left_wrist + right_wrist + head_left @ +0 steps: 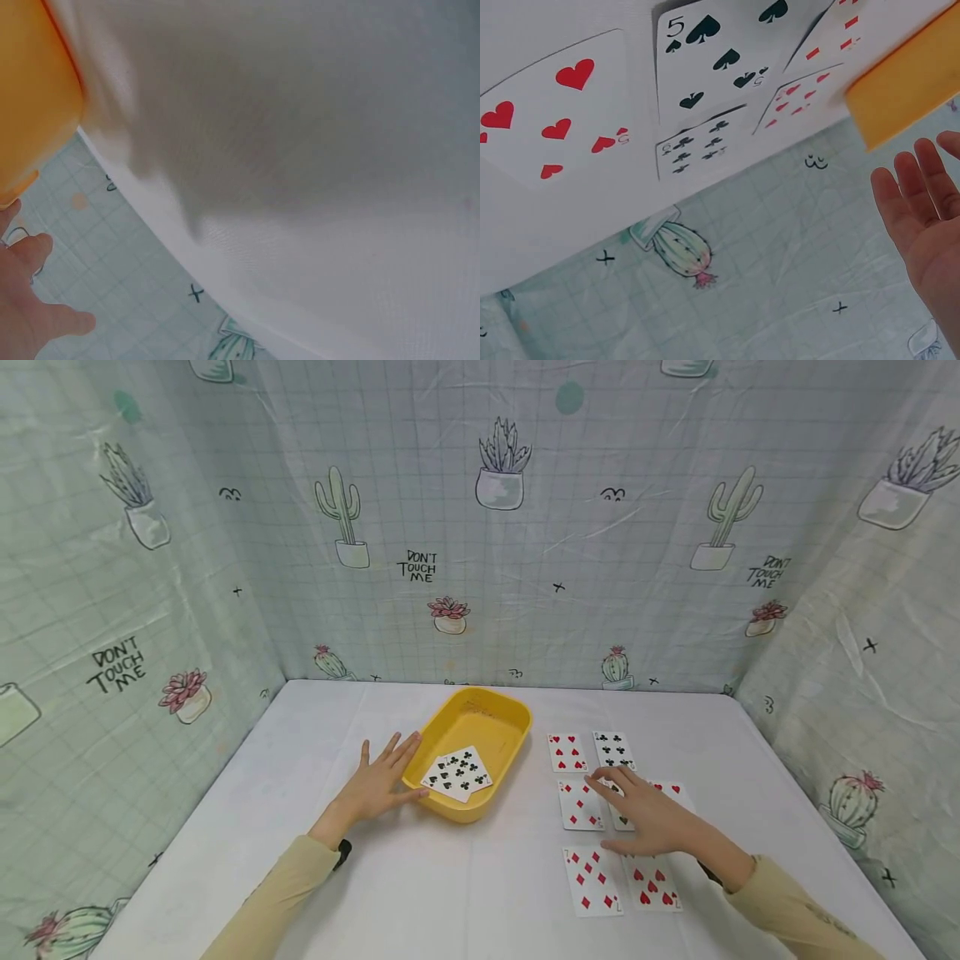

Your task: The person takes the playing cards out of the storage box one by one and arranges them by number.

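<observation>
My left hand (380, 782) has its fingers spread at the left side of a yellow plastic tray (491, 732), touching or very near its rim. Overlapping black-suit playing cards (457, 774) lie face up in the tray's near end. Over the face-up cards at right hovers my right hand (648, 814), fingers extended and holding nothing. Beneath or around it are a five of diamonds (581, 805), a five of spades (716, 64) and a five of hearts (555, 124). Closer to me lie a seven of diamonds (594, 882) and a partly covered seven of hearts (652, 885).
Behind the fives lie a six of hearts (567, 753) and a six of clubs (612, 748). A white cloth (517, 910) covers the table. Patterned fabric (555, 527) with cactus drawings hangs at the back and both sides.
</observation>
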The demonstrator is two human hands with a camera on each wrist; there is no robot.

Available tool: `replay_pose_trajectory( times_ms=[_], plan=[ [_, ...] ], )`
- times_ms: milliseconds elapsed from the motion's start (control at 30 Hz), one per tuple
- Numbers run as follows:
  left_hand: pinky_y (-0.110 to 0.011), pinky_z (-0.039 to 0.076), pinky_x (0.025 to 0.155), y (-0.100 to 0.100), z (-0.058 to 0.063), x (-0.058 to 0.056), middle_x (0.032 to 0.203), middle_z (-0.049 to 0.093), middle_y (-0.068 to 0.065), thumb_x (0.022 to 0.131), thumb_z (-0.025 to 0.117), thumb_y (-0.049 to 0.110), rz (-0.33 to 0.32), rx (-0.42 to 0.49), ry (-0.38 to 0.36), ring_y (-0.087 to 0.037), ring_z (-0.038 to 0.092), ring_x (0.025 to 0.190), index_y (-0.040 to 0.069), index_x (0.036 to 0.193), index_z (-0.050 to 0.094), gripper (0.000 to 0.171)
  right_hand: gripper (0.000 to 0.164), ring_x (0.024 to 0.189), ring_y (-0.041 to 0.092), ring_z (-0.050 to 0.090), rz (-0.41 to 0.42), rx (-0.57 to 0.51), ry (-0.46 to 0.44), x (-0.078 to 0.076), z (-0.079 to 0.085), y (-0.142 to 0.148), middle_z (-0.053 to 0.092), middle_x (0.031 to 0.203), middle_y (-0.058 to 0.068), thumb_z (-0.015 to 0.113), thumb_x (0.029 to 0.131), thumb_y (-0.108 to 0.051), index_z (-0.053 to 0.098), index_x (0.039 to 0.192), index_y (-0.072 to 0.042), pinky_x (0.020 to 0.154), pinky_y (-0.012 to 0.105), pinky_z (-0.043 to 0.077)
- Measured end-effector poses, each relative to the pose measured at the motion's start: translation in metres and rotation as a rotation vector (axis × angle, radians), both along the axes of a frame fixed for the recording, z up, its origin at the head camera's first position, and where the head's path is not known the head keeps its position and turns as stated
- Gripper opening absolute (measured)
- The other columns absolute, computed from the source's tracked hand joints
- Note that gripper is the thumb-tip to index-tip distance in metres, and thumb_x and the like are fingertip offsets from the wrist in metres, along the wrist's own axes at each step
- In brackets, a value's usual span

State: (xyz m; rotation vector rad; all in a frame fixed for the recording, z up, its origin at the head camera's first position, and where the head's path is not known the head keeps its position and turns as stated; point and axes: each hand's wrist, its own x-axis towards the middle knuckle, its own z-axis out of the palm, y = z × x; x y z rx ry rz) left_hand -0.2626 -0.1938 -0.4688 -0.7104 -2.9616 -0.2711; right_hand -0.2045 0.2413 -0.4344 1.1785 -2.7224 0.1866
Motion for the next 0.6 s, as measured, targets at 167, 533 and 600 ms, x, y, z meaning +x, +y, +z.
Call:
replay_pose_trajectory(
  times_ms=[167,533,600],
  plan=[
    [-0.066,0.002,0.103,0.000,0.000,-0.001,0.152,0.011,0.004,0.079,0.038,0.069,0.001,-0.002,0.001,-0.028,0.011,0.139,0.021,0.145,0.004,0.088,0.077,0.112,0.022,0.044,0.015,0.005,0.020,-0.008,0.007,-0.007,0.039,0.128,0.007,0.068,0.072,-0.045,0.039,0.134,-0.009,0.081,0.037,0.050],
    [-0.066,0.001,0.103,-0.001,0.000,-0.003,0.152,0.011,0.004,0.079,0.038,0.069,0.000,0.001,0.000,-0.027,0.011,0.139,0.021,0.145,0.004,0.089,0.074,0.115,0.022,0.041,0.001,0.017,-0.029,-0.029,0.018,-0.032,0.037,0.131,0.005,0.065,0.075,-0.044,0.037,0.135,-0.011,0.084,0.037,0.050],
    [-0.066,0.002,0.103,-0.001,0.000,-0.004,0.152,0.011,0.004,0.079,0.038,0.070,-0.001,-0.001,0.003,-0.027,0.011,0.139,0.021,0.145,0.005,0.089,0.075,0.116,0.024,0.041,0.009,0.014,-0.033,-0.033,0.020,-0.037,0.037,0.132,0.006,0.065,0.075,-0.044,0.036,0.136,-0.012,0.083,0.038,0.050]
  ],
)
